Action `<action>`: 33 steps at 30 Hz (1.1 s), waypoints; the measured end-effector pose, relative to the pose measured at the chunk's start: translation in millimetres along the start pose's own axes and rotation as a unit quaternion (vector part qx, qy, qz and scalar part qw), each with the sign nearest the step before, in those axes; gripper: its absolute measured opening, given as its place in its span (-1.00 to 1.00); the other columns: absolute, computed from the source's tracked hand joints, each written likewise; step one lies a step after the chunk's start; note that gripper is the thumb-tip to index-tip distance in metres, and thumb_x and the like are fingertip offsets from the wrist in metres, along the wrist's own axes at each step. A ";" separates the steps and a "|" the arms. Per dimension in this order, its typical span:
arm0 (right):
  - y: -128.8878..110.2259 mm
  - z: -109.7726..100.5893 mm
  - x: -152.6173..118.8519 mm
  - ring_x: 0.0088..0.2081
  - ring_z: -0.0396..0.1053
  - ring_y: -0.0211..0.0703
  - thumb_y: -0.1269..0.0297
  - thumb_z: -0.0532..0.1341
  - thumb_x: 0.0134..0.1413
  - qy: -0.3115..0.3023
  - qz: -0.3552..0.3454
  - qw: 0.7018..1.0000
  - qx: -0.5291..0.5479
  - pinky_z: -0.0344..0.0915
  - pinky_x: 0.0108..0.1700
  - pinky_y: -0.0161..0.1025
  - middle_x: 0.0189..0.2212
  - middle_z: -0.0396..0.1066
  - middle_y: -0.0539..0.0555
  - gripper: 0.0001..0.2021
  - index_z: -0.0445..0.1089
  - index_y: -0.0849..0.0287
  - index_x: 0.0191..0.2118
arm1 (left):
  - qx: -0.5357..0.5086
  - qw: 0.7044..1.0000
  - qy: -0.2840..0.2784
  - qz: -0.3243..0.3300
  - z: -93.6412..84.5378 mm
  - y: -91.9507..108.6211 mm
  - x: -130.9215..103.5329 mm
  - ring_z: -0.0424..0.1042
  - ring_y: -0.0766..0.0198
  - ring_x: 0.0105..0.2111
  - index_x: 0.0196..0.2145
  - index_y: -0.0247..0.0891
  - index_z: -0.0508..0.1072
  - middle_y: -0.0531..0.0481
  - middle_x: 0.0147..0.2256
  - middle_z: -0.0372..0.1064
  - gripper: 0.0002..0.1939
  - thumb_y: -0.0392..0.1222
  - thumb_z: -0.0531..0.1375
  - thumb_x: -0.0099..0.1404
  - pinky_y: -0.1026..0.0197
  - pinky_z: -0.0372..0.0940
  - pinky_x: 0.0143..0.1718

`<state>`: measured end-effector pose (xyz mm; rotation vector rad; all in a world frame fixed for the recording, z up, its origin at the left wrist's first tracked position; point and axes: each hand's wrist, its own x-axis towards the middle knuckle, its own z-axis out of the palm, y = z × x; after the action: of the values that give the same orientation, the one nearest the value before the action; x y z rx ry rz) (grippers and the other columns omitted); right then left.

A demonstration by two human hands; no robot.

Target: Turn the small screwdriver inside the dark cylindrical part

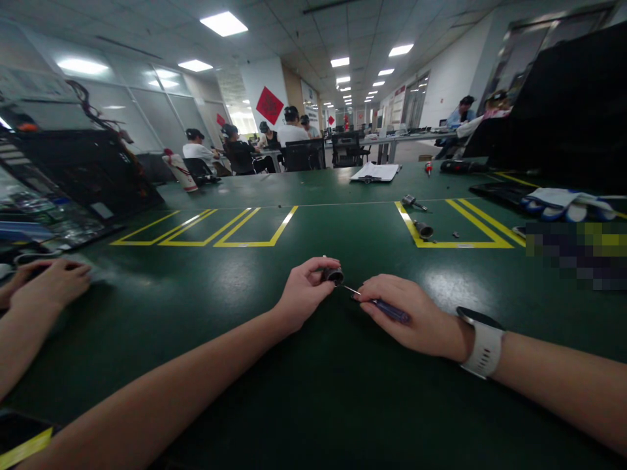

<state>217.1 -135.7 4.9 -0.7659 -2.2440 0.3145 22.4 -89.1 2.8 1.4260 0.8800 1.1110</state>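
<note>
Near the middle of the green table [313,391], my left hand [304,290] grips a small dark round metal part [333,275] between thumb and fingers, its opening facing me. My right hand [399,307] is closed around a screwdriver with a dark purple handle [390,311]. The thin shaft points left, and its tip is at the lower edge of the metal part; whether it touches cannot be made out. A similar hollow metal part [423,229] lies in the right taped area, with a smaller metal piece [414,203] behind it.
Another person's hands [51,284] rest at the left edge. Yellow tape outlines [281,228] mark the table. A clipboard with paper [376,172] lies at the back, gloves [563,202] at the right, a black case [83,173] at the left. People sit at tables beyond.
</note>
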 end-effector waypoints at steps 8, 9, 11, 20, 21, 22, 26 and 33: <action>-2.5 -2.5 2.5 -0.26 0.32 -0.18 0.38 0.08 0.12 -0.019 0.002 1.000 -0.016 0.30 -0.20 -0.18 -0.30 0.38 0.11 -0.85 0.29 0.19 -0.18 | 0.014 1.000 -0.010 -0.004 -1.7 -0.6 -0.8 0.43 0.24 -0.21 -0.26 -0.31 0.41 -0.05 -0.20 0.41 -0.70 -0.42 0.21 -0.02 0.10 0.27 -0.07; -2.4 -2.1 2.5 -0.26 0.32 -0.18 0.38 0.08 0.12 -0.022 -0.002 1.000 -0.020 0.30 -0.19 -0.18 -0.30 0.38 0.11 -0.85 0.29 0.19 -0.17 | 0.014 1.000 -0.009 -0.002 -1.7 -0.7 -0.6 0.43 0.23 -0.21 -0.27 -0.31 0.41 -0.05 -0.19 0.41 -0.71 -0.41 0.20 -0.02 0.10 0.27 -0.06; -1.7 -1.2 2.4 -0.24 0.32 -0.17 0.38 0.08 0.12 -0.029 -0.008 0.999 -0.030 0.30 -0.18 -0.17 -0.28 0.38 0.11 -0.84 0.29 0.19 -0.17 | 0.016 1.000 -0.007 -0.001 -1.5 -0.8 -0.2 0.43 0.23 -0.20 -0.27 -0.31 0.42 -0.05 -0.20 0.42 -0.72 -0.41 0.20 -0.03 0.09 0.28 -0.06; -0.5 0.3 1.8 -0.18 0.33 -0.14 0.35 0.07 0.14 -0.046 -0.031 0.997 -0.057 0.30 -0.11 -0.13 -0.24 0.39 0.13 -0.84 0.30 0.20 -0.17 | 0.036 0.999 0.018 -0.014 0.9 1.6 -0.1 0.44 0.21 -0.22 -0.33 -0.35 0.45 -0.08 -0.20 0.43 -0.77 -0.41 0.20 -0.03 0.07 0.30 -0.07; -0.6 0.3 1.7 -0.18 0.34 -0.14 0.35 0.07 0.13 -0.044 -0.032 0.997 -0.058 0.30 -0.11 -0.13 -0.24 0.39 0.13 -0.84 0.30 0.20 -0.17 | 0.036 0.999 0.015 -0.017 1.0 1.9 -0.3 0.44 0.21 -0.22 -0.33 -0.35 0.45 -0.08 -0.20 0.43 -0.77 -0.41 0.19 -0.02 0.08 0.30 -0.07; -0.8 0.4 1.7 -0.18 0.34 -0.14 0.35 0.07 0.13 -0.041 -0.034 0.997 -0.059 0.30 -0.11 -0.13 -0.25 0.40 0.13 -0.85 0.30 0.21 -0.18 | 0.037 0.999 0.012 -0.019 1.1 2.2 -0.6 0.45 0.21 -0.22 -0.33 -0.35 0.45 -0.08 -0.20 0.44 -0.77 -0.41 0.19 -0.02 0.08 0.30 -0.07; -1.4 0.5 1.6 -0.19 0.35 -0.15 0.36 0.06 0.13 -0.033 -0.040 0.997 -0.062 0.31 -0.11 -0.13 -0.27 0.41 0.13 -0.86 0.31 0.21 -0.20 | 0.041 0.999 0.012 -0.020 0.9 1.2 -0.2 0.45 0.21 -0.23 -0.31 -0.35 0.45 -0.09 -0.20 0.44 -0.77 -0.40 0.20 -0.01 0.07 0.30 -0.06; -2.3 -1.4 0.6 -0.19 0.35 -0.14 0.37 0.06 0.13 -0.043 -0.047 0.996 -0.068 0.31 -0.10 -0.12 -0.27 0.41 0.13 -0.85 0.31 0.22 -0.20 | 0.036 0.999 0.015 -0.019 0.8 -1.3 1.1 0.44 0.18 -0.21 -0.30 -0.36 0.45 -0.11 -0.19 0.43 -0.76 -0.42 0.19 0.00 0.04 0.30 -0.06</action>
<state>216.8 -137.2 7.2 -0.7268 -2.3928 0.1535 23.6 -88.2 1.7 1.4492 0.9741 1.0848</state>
